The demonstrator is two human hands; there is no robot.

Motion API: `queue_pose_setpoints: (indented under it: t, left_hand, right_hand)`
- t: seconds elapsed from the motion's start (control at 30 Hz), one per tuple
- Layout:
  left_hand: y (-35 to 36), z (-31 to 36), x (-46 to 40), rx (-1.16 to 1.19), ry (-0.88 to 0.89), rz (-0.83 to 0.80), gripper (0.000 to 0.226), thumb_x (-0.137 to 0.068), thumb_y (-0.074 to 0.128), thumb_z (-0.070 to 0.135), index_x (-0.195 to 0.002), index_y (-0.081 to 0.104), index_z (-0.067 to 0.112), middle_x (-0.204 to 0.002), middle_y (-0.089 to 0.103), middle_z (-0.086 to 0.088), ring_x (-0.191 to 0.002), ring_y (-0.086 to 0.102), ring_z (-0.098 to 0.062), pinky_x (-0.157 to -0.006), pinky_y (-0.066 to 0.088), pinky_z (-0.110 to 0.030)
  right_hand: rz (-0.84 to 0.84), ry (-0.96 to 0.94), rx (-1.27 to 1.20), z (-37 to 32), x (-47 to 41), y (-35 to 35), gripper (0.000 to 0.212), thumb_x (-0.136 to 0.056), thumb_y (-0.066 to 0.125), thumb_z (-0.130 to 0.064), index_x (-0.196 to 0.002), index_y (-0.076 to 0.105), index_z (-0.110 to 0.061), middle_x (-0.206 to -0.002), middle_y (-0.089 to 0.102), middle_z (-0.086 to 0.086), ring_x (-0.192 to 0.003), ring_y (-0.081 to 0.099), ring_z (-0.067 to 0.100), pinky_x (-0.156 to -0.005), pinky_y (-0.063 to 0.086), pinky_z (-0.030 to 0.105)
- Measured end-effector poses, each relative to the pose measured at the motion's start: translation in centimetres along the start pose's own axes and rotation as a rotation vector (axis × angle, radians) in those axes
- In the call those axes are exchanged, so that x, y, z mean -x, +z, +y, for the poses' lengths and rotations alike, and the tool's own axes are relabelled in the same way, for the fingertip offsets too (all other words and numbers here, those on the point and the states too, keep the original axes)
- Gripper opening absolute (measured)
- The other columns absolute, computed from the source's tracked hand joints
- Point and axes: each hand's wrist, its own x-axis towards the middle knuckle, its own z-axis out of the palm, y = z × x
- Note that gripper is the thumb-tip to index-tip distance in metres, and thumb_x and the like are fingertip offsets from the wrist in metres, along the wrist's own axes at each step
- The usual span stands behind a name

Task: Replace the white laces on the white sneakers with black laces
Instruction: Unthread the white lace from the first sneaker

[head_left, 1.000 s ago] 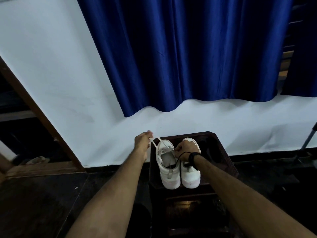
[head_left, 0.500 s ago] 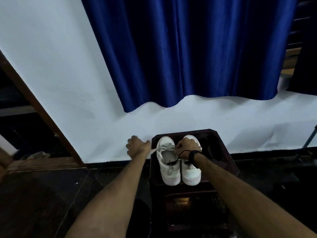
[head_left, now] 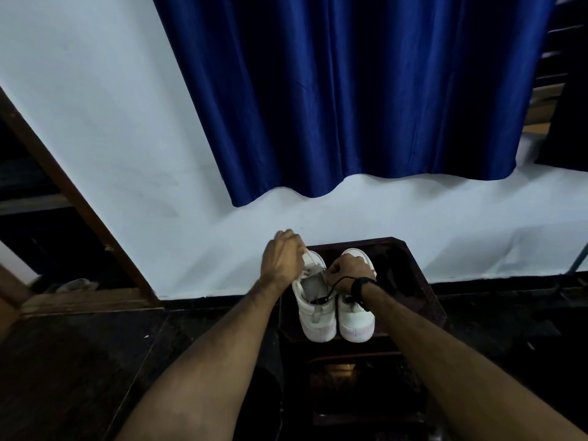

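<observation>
A smooth white wall (head_left: 95, 122) fills the far side, with one glossy, deep-folded blue curtain (head_left: 350, 90) hanging over it; its top is cut off. Near it stands one dark wooden stool (head_left: 410, 268) with angled corners, its lower part lost in shadow. On the stool sit two white sneakers (head_left: 354, 323) side by side, toes pointing far. The left hand (head_left: 281, 262) has its fingers curled round a flat white lace (head_left: 309, 257) at the left sneaker's toe end. The right hand (head_left: 348, 268) pinches a thin black lace (head_left: 342, 280) whose loop trails into the left sneaker; its ends are hard to make out. One dark band (head_left: 358, 288) circles the right wrist.
</observation>
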Motion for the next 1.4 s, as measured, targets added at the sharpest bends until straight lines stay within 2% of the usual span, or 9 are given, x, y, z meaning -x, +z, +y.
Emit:
queue_pose_setpoints:
  t: [0.3, 0.4, 0.5, 0.57, 0.67, 0.8, 0.87, 1.13, 1.4]
  left_hand:
    - [-1.7, -3.4, -0.2, 0.409, -0.838, 0.569, 0.018, -0.091, 0.052, 0.007, -0.092, 0.068, 0.015, -0.109, 0.06, -0.01, -0.102, 0.059, -0.031, -0.081, 0.05, -0.041]
    - [-0.8, -4.3, 0.7, 0.404, -1.026, 0.484, 0.018, -0.089, 0.056, 0.01, -0.1, 0.069, 0.015, -0.115, 0.06, -0.011, -0.11, 0.057, -0.032, -0.088, 0.047, -0.041]
    - [1.1, -4.0, 2.0, 0.111, -0.707, 0.228, 0.044, -0.084, 0.064, 0.014, -0.128, 0.056, 0.018, -0.132, 0.054, -0.005, -0.12, 0.048, -0.029, -0.095, 0.041, -0.043]
    - [2.2, -3.7, 1.9, 0.186, -0.373, 0.01, 0.055, -0.087, 0.062, 0.018, -0.14, 0.047, 0.024, -0.136, 0.054, 0.001, -0.119, 0.051, -0.027, -0.098, 0.043, -0.042]
    - [2.5, -2.5, 1.2, 0.311, -0.053, -0.361, 0.028, -0.093, 0.057, 0.023, -0.118, 0.069, 0.021, -0.114, 0.069, -0.004, -0.107, 0.062, -0.024, -0.092, 0.049, -0.037]
    - [1.6, -1.3, 0.2, 0.007, 0.171, -0.404, 0.017, -0.088, 0.061, 0.02, -0.098, 0.075, 0.016, -0.104, 0.063, -0.005, -0.103, 0.056, -0.023, -0.086, 0.046, -0.033]
    - [1.4, -1.2, 0.2, -0.053, 0.181, -0.348, 0.013, -0.088, 0.06, 0.022, -0.09, 0.071, 0.016, -0.103, 0.062, -0.001, -0.102, 0.056, -0.022, -0.084, 0.045, -0.032]
    - [3.6, 0.3, 2.6, 0.219, -0.267, 0.007, 0.007, -0.085, 0.061, 0.017, -0.079, 0.064, 0.019, -0.094, 0.061, 0.003, -0.082, 0.062, -0.023, -0.07, 0.05, -0.034]
    - [2.5, -2.0, 1.2, 0.29, -0.173, -0.243, 0.015, -0.086, 0.07, 0.032, -0.085, 0.077, 0.019, -0.082, 0.072, 0.001, -0.08, 0.065, -0.013, -0.073, 0.054, -0.032]
  right_hand:
    - [0.008, -0.016, 0.022, -0.1, 0.4, 0.0, 0.022, -0.08, 0.063, -0.036, -0.095, 0.073, -0.023, -0.099, 0.068, 0.006, -0.095, 0.065, 0.025, -0.067, 0.04, 0.024]
    - [0.048, -0.021, 0.064, -0.3, 0.7, 0.2, 0.024, -0.079, 0.062, -0.034, -0.099, 0.071, -0.025, -0.103, 0.068, 0.005, -0.1, 0.063, 0.025, -0.071, 0.04, 0.025]
    - [0.075, -0.029, 0.066, -0.4, 0.9, 0.2, 0.027, -0.08, 0.062, -0.036, -0.104, 0.069, -0.025, -0.108, 0.066, 0.006, -0.105, 0.062, 0.026, -0.075, 0.039, 0.026]
    - [0.071, -0.034, 0.049, -0.3, 0.9, 0.0, 0.026, -0.082, 0.062, -0.035, -0.104, 0.07, -0.023, -0.108, 0.067, 0.007, -0.107, 0.061, 0.026, -0.074, 0.038, 0.025]
    - [0.065, -0.03, 0.04, -0.3, 1.1, -0.3, 0.027, -0.081, 0.063, -0.03, -0.106, 0.07, -0.023, -0.11, 0.066, 0.008, -0.108, 0.06, 0.026, -0.077, 0.039, 0.025]
    - [0.056, -0.019, 0.023, -0.4, 1.2, -0.3, 0.03, -0.08, 0.065, -0.027, -0.109, 0.068, -0.025, -0.112, 0.066, 0.007, -0.11, 0.059, 0.025, -0.081, 0.039, 0.025]
    - [0.055, -0.014, 0.018, -0.3, 1.2, -0.2, 0.032, -0.079, 0.066, -0.028, -0.11, 0.066, -0.023, -0.111, 0.066, 0.006, -0.111, 0.059, 0.025, -0.082, 0.04, 0.027]
    - [0.033, -0.033, 0.018, -0.4, 1.1, 0.3, 0.04, -0.075, 0.069, -0.038, -0.109, 0.054, -0.024, -0.108, 0.063, 0.006, -0.105, 0.059, 0.027, -0.084, 0.048, 0.034]
    - [0.027, -0.051, 0.007, 0.3, 0.6, 0.1, 0.027, -0.079, 0.065, -0.025, -0.106, 0.063, -0.025, -0.108, 0.066, 0.005, -0.105, 0.061, 0.025, -0.076, 0.043, 0.027]
